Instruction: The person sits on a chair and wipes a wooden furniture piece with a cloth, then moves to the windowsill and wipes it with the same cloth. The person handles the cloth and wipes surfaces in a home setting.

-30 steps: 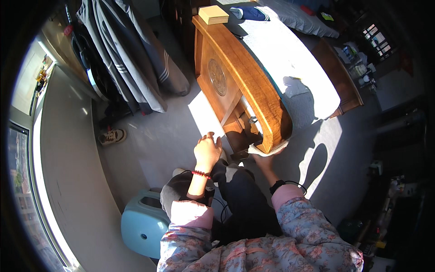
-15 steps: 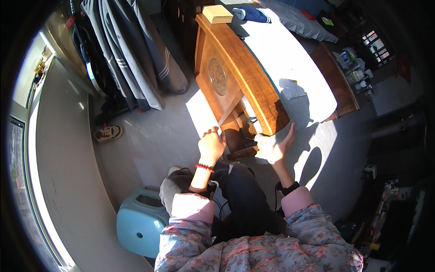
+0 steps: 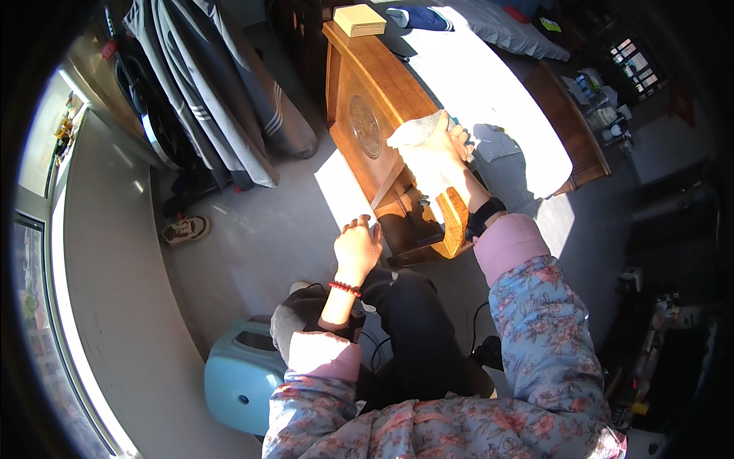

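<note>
My right hand (image 3: 445, 153) presses a pale, crumpled cloth (image 3: 413, 131) onto the top rail of a wooden bed end (image 3: 391, 86). Its fingers point toward the white mattress side and curl over the rail. Lower down, my left hand (image 3: 358, 246), with a red bead bracelet (image 3: 345, 288) at the wrist, stays in front of my knees, close to the lower part of the bed end. Its fingers are bent, and what they grip, if anything, is hidden. The bed end bears a round carved medallion (image 3: 365, 126).
A yellow box (image 3: 359, 21) stands on the rail's far end. White bedding (image 3: 489, 92) lies behind it. At left are a blue plastic stool (image 3: 243, 382), a shoe (image 3: 186, 229) and hanging grey curtains (image 3: 222, 92). Cables run near my legs.
My right hand has moved from the near corner of the rail forward and left along its top, with the cloth under it. The left hand stays nearly where it was.
</note>
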A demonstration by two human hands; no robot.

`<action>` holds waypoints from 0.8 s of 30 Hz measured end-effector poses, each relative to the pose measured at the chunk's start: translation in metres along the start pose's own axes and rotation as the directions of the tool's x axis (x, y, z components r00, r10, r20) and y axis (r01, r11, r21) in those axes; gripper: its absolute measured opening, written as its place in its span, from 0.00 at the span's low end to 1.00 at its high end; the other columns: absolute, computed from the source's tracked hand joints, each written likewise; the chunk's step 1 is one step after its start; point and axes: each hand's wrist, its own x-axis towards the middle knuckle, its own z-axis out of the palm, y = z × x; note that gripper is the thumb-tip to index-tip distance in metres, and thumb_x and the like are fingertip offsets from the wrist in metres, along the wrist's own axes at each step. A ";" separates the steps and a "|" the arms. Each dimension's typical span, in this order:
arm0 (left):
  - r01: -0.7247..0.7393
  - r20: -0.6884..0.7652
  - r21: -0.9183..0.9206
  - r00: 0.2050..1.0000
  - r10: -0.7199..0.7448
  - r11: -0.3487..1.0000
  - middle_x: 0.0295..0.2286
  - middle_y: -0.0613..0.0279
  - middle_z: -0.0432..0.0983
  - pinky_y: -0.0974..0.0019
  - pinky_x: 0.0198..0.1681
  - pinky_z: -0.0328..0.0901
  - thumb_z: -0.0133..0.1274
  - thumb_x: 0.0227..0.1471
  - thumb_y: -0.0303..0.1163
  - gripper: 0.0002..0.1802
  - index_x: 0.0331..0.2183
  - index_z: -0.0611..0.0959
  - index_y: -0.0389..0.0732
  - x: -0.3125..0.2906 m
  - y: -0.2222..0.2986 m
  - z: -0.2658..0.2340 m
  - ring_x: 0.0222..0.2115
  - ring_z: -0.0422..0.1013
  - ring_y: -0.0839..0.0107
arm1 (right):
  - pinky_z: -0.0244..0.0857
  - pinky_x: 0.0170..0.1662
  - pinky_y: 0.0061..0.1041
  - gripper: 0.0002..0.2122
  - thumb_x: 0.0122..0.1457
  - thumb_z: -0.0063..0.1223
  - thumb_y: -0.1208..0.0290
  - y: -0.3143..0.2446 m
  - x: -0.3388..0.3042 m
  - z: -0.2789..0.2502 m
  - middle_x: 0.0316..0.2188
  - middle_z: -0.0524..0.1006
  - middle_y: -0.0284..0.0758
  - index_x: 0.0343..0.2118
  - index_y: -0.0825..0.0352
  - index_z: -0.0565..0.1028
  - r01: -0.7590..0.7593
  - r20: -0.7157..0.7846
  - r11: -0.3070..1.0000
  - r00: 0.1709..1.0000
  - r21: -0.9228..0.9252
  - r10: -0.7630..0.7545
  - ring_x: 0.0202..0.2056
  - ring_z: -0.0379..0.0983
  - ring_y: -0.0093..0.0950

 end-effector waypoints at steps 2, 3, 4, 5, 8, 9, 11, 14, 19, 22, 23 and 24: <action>0.022 0.023 -0.005 0.999 -0.022 1.000 0.31 0.56 0.79 0.59 0.38 0.70 0.52 0.52 0.39 0.15 0.37 0.79 0.40 0.000 -0.001 -0.001 0.36 0.75 0.57 | 0.65 0.35 0.16 0.13 0.61 0.51 0.63 -0.002 0.001 -0.004 0.34 0.70 0.30 0.41 0.66 0.70 -0.134 0.174 0.908 0.982 0.397 0.070 0.34 0.68 0.17; 0.032 0.023 -0.022 0.999 -0.032 0.999 0.31 0.56 0.79 0.59 0.38 0.70 0.52 0.52 0.40 0.15 0.37 0.79 0.40 0.000 -0.002 0.000 0.35 0.75 0.56 | 0.65 0.37 0.19 0.16 0.58 0.54 0.60 -0.003 -0.003 -0.007 0.36 0.69 0.32 0.43 0.67 0.69 -0.131 0.090 0.951 0.990 0.279 0.110 0.36 0.68 0.19; 0.024 0.023 0.002 0.999 -0.024 1.000 0.31 0.55 0.79 0.59 0.37 0.70 0.52 0.51 0.40 0.15 0.37 0.79 0.39 0.000 -0.002 0.000 0.35 0.75 0.56 | 0.64 0.39 0.23 0.23 0.53 0.58 0.57 -0.008 0.004 -0.004 0.38 0.68 0.35 0.45 0.69 0.68 0.039 -0.050 0.939 0.997 -0.342 -0.059 0.39 0.66 0.23; 0.018 0.016 0.018 1.000 -0.018 1.000 0.31 0.55 0.79 0.59 0.37 0.70 0.52 0.51 0.40 0.15 0.37 0.79 0.39 0.000 -0.002 0.000 0.35 0.75 0.56 | 0.62 0.43 0.29 0.32 0.48 0.61 0.55 -0.011 0.001 -0.003 0.39 0.67 0.38 0.51 0.68 0.62 0.096 -0.124 0.780 0.968 -0.619 -0.217 0.42 0.65 0.28; 0.013 0.012 0.021 1.000 -0.013 1.000 0.30 0.53 0.79 0.58 0.37 0.70 0.52 0.51 0.40 0.15 0.37 0.79 0.39 -0.001 -0.001 0.000 0.34 0.76 0.56 | 0.58 0.49 0.42 0.53 0.38 0.68 0.51 -0.012 -0.013 -0.003 0.43 0.64 0.46 0.64 0.62 0.46 -0.093 -0.266 0.520 0.925 -0.849 -0.270 0.47 0.63 0.40; 0.016 0.004 0.003 1.000 -0.016 1.000 0.31 0.53 0.79 0.58 0.37 0.70 0.52 0.51 0.40 0.15 0.37 0.79 0.39 -0.002 0.000 0.000 0.34 0.76 0.55 | 0.58 0.49 0.43 0.54 0.38 0.67 0.51 -0.007 -0.025 -0.007 0.43 0.65 0.47 0.65 0.58 0.43 -0.106 -0.264 0.547 0.940 -0.830 -0.218 0.48 0.63 0.41; 0.008 0.018 0.014 1.000 -0.009 1.000 0.31 0.52 0.79 0.58 0.37 0.70 0.52 0.51 0.40 0.16 0.37 0.79 0.39 -0.002 0.002 0.000 0.34 0.75 0.54 | 0.58 0.51 0.43 0.53 0.41 0.68 0.54 0.009 -0.055 -0.010 0.46 0.63 0.48 0.65 0.55 0.42 -0.177 -0.315 0.472 0.920 -0.864 -0.233 0.49 0.62 0.44; 0.012 0.025 0.018 1.000 -0.012 1.000 0.31 0.52 0.78 0.58 0.37 0.71 0.52 0.51 0.41 0.17 0.37 0.79 0.38 -0.003 0.004 0.002 0.34 0.75 0.55 | 0.56 0.52 0.44 0.53 0.41 0.68 0.57 0.030 -0.092 -0.017 0.48 0.61 0.50 0.65 0.56 0.40 -0.144 -0.328 0.522 0.903 -0.840 -0.279 0.49 0.61 0.47; -0.013 0.041 0.002 0.999 0.013 1.000 0.30 0.51 0.78 0.58 0.36 0.71 0.51 0.51 0.42 0.18 0.37 0.79 0.37 -0.007 -0.001 0.006 0.33 0.75 0.54 | 0.55 0.52 0.46 0.55 0.42 0.69 0.57 0.022 -0.111 -0.013 0.49 0.57 0.53 0.65 0.59 0.36 -0.096 -0.319 0.643 0.917 -0.760 -0.240 0.49 0.58 0.54; -0.022 0.042 0.003 0.999 0.022 1.000 0.29 0.52 0.78 0.58 0.35 0.71 0.50 0.51 0.41 0.17 0.37 0.78 0.37 -0.009 -0.004 0.005 0.32 0.75 0.55 | 0.48 0.57 0.50 0.60 0.38 0.70 0.53 0.001 -0.097 -0.012 0.51 0.54 0.58 0.65 0.59 0.32 -0.197 -0.302 0.624 0.951 -0.756 -0.066 0.53 0.53 0.56; -0.024 0.058 0.020 0.998 0.023 1.000 0.30 0.52 0.78 0.58 0.35 0.71 0.51 0.51 0.41 0.17 0.37 0.78 0.38 -0.010 -0.004 0.004 0.33 0.75 0.55 | 0.46 0.58 0.52 0.61 0.37 0.71 0.53 -0.005 -0.092 -0.012 0.52 0.54 0.59 0.65 0.59 0.31 -0.243 -0.304 0.604 0.953 -0.759 0.001 0.54 0.51 0.57; -0.020 0.074 0.032 0.997 0.017 0.999 0.30 0.53 0.78 0.59 0.36 0.71 0.52 0.51 0.40 0.16 0.37 0.78 0.39 -0.010 -0.002 0.003 0.33 0.75 0.56 | 0.46 0.58 0.51 0.62 0.36 0.70 0.50 -0.012 -0.082 -0.013 0.54 0.52 0.59 0.65 0.59 0.29 -0.252 -0.277 0.597 0.960 -0.761 0.053 0.57 0.49 0.57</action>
